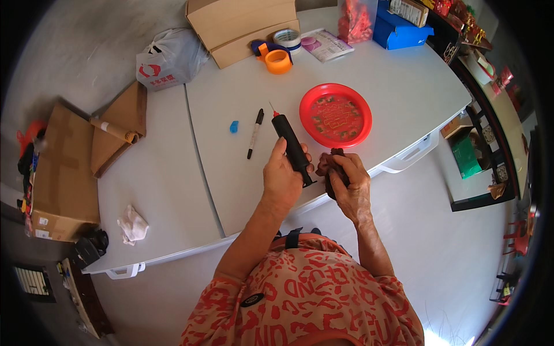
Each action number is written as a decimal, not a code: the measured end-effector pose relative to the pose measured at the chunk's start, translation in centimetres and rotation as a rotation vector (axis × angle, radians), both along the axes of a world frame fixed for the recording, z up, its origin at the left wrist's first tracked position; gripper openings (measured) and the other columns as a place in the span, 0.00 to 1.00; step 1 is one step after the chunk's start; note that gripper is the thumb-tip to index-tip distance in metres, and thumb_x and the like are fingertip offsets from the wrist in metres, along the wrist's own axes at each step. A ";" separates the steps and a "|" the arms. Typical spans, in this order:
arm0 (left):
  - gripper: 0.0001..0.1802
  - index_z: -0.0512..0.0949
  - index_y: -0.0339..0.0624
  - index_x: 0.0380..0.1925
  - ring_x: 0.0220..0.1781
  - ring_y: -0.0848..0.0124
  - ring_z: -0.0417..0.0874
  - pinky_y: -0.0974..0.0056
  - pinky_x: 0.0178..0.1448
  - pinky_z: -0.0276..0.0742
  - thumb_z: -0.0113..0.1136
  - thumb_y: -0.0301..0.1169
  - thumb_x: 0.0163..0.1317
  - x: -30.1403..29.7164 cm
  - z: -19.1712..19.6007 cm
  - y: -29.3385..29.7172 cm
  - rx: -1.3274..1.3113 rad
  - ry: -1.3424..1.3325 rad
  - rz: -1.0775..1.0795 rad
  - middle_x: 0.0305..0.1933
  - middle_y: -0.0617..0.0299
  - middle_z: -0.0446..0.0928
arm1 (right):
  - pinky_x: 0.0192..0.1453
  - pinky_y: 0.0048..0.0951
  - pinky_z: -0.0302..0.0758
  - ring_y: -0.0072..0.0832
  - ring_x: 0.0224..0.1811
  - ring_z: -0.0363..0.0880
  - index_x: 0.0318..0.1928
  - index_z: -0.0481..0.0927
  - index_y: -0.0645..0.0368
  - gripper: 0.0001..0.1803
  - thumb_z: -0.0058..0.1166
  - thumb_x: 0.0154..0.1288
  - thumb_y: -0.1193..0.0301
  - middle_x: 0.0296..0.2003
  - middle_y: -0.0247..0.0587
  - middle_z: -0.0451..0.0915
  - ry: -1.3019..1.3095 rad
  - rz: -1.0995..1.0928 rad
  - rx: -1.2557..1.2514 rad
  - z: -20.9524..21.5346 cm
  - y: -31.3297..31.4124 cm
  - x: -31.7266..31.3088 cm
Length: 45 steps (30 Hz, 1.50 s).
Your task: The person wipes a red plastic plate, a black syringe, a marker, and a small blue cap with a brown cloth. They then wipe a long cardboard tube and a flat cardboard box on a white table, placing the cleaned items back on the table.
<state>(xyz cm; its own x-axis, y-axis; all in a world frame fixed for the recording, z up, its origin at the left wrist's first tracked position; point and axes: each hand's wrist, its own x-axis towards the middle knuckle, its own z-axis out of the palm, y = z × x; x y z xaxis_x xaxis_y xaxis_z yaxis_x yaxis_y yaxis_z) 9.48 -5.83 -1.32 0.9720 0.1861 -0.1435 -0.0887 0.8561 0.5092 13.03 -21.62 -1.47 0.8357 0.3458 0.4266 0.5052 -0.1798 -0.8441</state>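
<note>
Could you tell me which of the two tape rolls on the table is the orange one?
The nearer roll, closer to the red plate. The other roll behind it, beside the cardboard box, is whitish.

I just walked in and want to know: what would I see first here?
The bright red plate on the white table stands out, just beyond the hands. The left hand grips a black pump-like tube with a red tip, while the right hand holds a dark object beside it. An orange tape roll sits farther back by a cardboard box.
</note>
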 end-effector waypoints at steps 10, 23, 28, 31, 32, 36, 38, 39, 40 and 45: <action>0.14 0.63 0.47 0.55 0.45 0.69 0.73 0.60 0.54 0.71 0.46 0.37 0.73 1.3 -0.4 -5.4 0.220 -0.061 0.183 0.42 0.61 0.71 | 0.35 0.27 0.77 0.22 0.36 0.79 0.45 0.76 0.61 0.10 0.57 0.63 0.76 0.37 0.40 0.80 0.665 0.223 0.268 -1.5 -1.8 -0.1; 0.15 0.68 0.38 0.51 0.45 0.69 0.77 0.60 0.48 0.76 0.52 0.33 0.70 1.7 -0.4 -8.3 0.346 0.020 0.226 0.45 0.57 0.76 | 0.35 0.24 0.76 0.21 0.30 0.78 0.43 0.73 0.65 0.06 0.48 0.71 0.75 0.32 0.38 0.80 0.376 -0.029 0.462 -2.6 -4.2 3.0; 0.16 0.72 0.33 0.47 0.36 0.72 0.80 0.66 0.38 0.79 0.59 0.33 0.66 4.5 2.3 -6.6 0.626 0.181 0.324 0.38 0.57 0.79 | 0.34 0.29 0.77 0.25 0.29 0.79 0.45 0.73 0.65 0.09 0.52 0.64 0.81 0.35 0.43 0.80 0.082 -0.273 0.242 -2.9 -6.5 8.0; 0.17 0.75 0.33 0.43 0.34 0.74 0.81 0.68 0.37 0.79 0.63 0.35 0.63 7.6 3.4 -6.3 0.819 0.152 0.305 0.35 0.59 0.80 | 0.36 0.35 0.78 0.36 0.33 0.81 0.44 0.75 0.63 0.12 0.56 0.58 0.82 0.35 0.46 0.79 -0.198 -0.338 0.054 -3.8 -6.5 10.4; 0.17 0.76 0.33 0.41 0.33 0.75 0.81 0.69 0.35 0.79 0.64 0.36 0.63 8.9 3.4 -6.5 0.854 0.106 0.316 0.34 0.60 0.80 | 0.37 0.36 0.78 0.39 0.34 0.81 0.44 0.75 0.63 0.13 0.57 0.56 0.83 0.34 0.47 0.78 -0.261 -0.365 -0.036 -3.9 -6.4 10.9; 0.20 0.77 0.32 0.38 0.31 0.73 0.83 0.68 0.35 0.78 0.68 0.40 0.58 12.9 1.6 -5.6 1.114 0.149 0.274 0.33 0.57 0.82 | 0.35 0.42 0.77 0.45 0.35 0.79 0.42 0.77 0.58 0.16 0.62 0.51 0.76 0.34 0.45 0.78 -0.249 -0.405 -0.104 -5.8 -6.1 11.6; 0.21 0.76 0.32 0.37 0.31 0.70 0.83 0.65 0.35 0.78 0.69 0.40 0.56 14.1 1.2 -5.3 1.240 0.209 0.250 0.33 0.55 0.83 | 0.35 0.39 0.77 0.44 0.33 0.80 0.43 0.76 0.60 0.15 0.60 0.53 0.78 0.34 0.47 0.78 -0.274 -0.411 -0.120 -5.6 -6.2 11.6; 0.22 0.76 0.32 0.37 0.31 0.69 0.84 0.64 0.35 0.78 0.69 0.40 0.54 14.5 1.2 -5.2 1.280 0.225 0.238 0.33 0.54 0.82 | 0.34 0.38 0.77 0.43 0.32 0.81 0.44 0.76 0.62 0.15 0.59 0.54 0.79 0.34 0.48 0.78 -0.287 -0.414 -0.128 -5.6 -6.2 11.6; 0.22 0.76 0.32 0.37 0.31 0.67 0.84 0.62 0.35 0.78 0.69 0.40 0.53 15.0 1.1 -5.2 1.321 0.240 0.226 0.33 0.53 0.82 | 0.34 0.38 0.77 0.44 0.32 0.80 0.43 0.76 0.61 0.16 0.60 0.52 0.80 0.33 0.47 0.78 -0.310 -0.420 -0.120 -5.8 -6.2 11.7; 0.24 0.74 0.34 0.40 0.30 0.66 0.84 0.62 0.35 0.79 0.72 0.38 0.50 15.7 0.6 -5.3 1.602 0.294 0.280 0.31 0.55 0.82 | 0.34 0.38 0.77 0.43 0.33 0.81 0.42 0.76 0.60 0.16 0.61 0.50 0.81 0.33 0.46 0.79 -0.325 -0.438 -0.150 -5.5 -6.0 11.8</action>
